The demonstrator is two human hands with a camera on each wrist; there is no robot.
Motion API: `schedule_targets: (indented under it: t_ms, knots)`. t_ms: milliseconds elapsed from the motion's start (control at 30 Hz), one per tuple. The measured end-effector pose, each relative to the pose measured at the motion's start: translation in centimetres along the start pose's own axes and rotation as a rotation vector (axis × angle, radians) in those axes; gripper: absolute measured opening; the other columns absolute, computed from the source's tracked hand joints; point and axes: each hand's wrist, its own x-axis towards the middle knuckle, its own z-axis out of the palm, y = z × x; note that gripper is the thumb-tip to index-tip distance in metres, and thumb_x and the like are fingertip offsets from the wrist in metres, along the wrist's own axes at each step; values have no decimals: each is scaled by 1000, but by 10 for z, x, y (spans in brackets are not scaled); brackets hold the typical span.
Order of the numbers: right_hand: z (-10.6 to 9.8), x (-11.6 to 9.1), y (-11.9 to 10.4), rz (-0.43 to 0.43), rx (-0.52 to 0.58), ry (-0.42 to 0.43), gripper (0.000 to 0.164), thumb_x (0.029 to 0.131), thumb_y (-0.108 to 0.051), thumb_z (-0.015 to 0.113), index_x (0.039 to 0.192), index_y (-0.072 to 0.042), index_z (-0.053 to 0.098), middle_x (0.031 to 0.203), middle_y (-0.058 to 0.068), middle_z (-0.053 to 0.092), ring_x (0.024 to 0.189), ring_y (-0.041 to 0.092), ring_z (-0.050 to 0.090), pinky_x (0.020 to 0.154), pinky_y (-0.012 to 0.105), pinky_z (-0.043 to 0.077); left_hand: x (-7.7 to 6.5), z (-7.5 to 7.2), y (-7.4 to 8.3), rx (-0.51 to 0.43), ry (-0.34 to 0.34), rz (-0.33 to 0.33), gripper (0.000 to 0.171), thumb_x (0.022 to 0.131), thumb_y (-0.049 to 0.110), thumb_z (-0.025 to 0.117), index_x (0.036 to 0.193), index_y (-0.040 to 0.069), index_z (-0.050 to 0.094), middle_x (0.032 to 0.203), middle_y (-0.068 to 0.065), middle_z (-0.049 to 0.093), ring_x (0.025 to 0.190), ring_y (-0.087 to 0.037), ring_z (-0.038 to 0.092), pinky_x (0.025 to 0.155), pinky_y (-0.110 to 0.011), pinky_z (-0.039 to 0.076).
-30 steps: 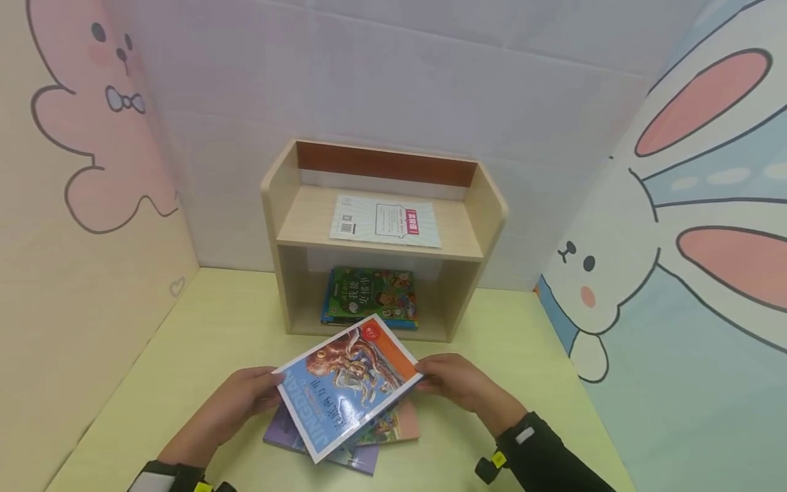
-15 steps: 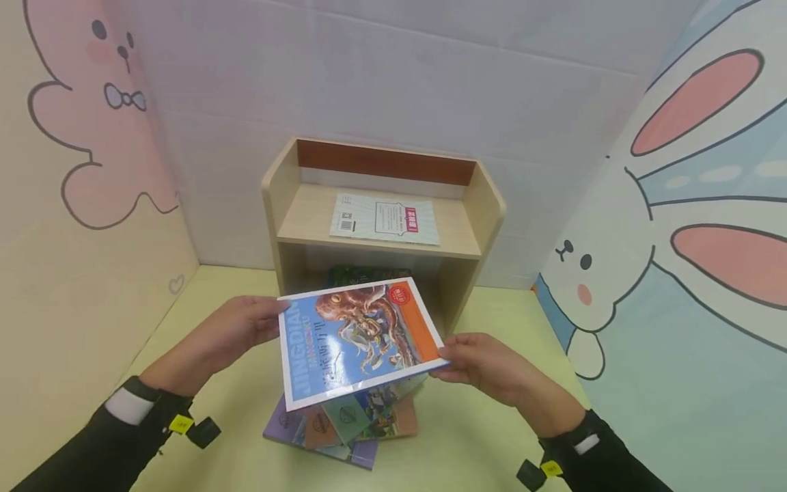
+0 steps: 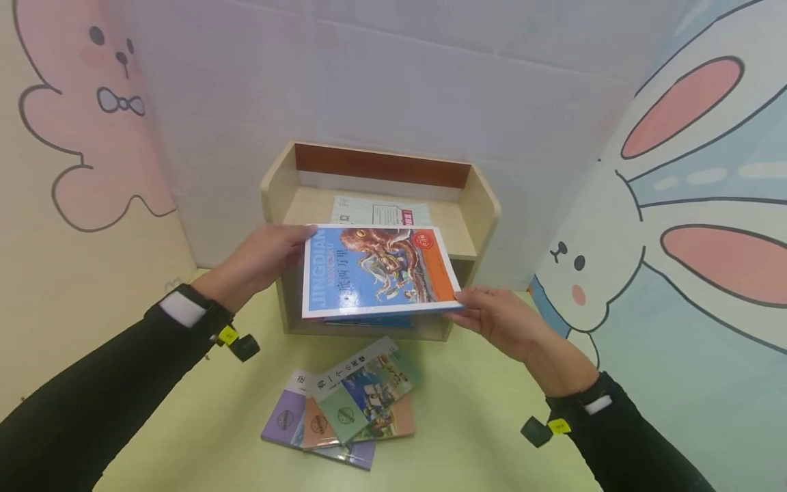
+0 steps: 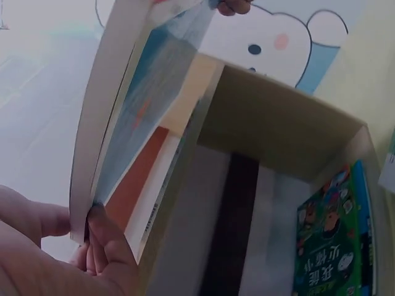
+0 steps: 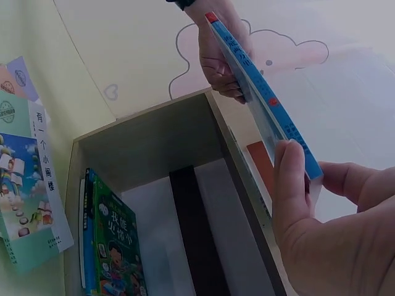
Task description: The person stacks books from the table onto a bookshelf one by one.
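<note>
A blue and orange book (image 3: pixel 381 270) with an octopus on its cover is held level in front of the small wooden shelf (image 3: pixel 492 212). My left hand (image 3: pixel 261 263) pinches its left end, thumb on top. At the opposite end my right hand (image 3: pixel 501 321) pinches the near corner. In the right wrist view the blue spine of the book (image 5: pixel 271 102) shows, with the fingers (image 5: pixel 290 179) beneath it. On the upper shelf lies a pale book (image 3: pixel 381 212), partly covered from view by the held one. A green book (image 4: pixel 327 234) lies in the lower compartment.
Several books (image 3: pixel 363 389) lie fanned in a pile on the yellow-green table (image 3: pixel 479 424), below the hands. Cartoon-printed walls stand left and right, and a plain pale wall (image 3: pixel 393 82) rises behind the shelf.
Both hands have raised the octopus book from the table pile up and forward to the shelf's upper level. It has turned from slanted to nearly straight. The pile beneath is uncovered.
</note>
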Motion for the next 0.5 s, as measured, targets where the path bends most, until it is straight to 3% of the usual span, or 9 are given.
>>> schedule_targets:
  t_ms: [167,333,500]
  knots:
    - [-2,31,-13,-15,71,77,49,115,-14,60,154,13,46,128,15,72,116,23,75,102,30,59,41,8,15,38,91,-9,53,117,41,54,154,3,60,143,-15,68,126,-28,67,113,-39,49]
    - [1,58,-22,-18,153,170,47,115,-14,60,153,10,46,123,15,71,112,23,74,98,28,61,72,9,23,119,159,-3,49,118,36,52,150,0,60,139,-17,71,122,-30,73,108,-45,57]
    - [10,80,-32,-67,146,215,46,114,-12,61,151,14,50,125,19,70,99,16,77,97,27,61,99,4,35,299,233,45,44,118,29,52,147,-2,60,135,-20,69,119,-35,74,103,-48,61]
